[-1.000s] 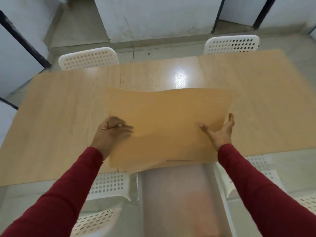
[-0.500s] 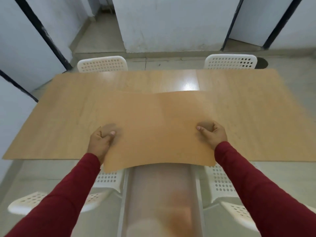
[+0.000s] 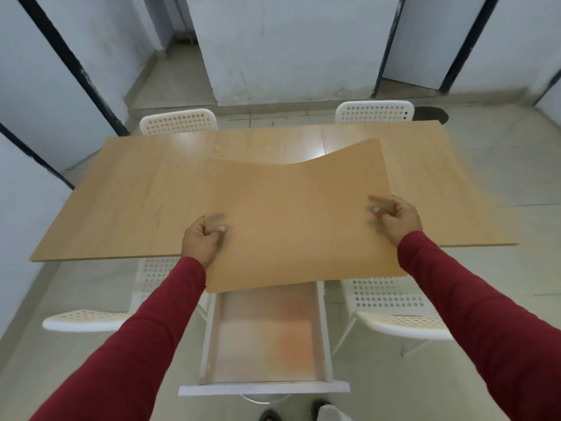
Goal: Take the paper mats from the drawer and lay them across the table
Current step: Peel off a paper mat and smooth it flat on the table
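Lifted higher, tan paper mat bows, corners rounded.

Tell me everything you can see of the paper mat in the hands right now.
The paper mat is a tan, plain rectangular sheet with rounded corners, thin and flexible: its far edge dips in the middle and its far right corner curls up. It is held in the air over the table's near edge and the open drawer. The left hand pinches its left edge, the right hand its right edge. Whether it is one sheet or several is unclear.
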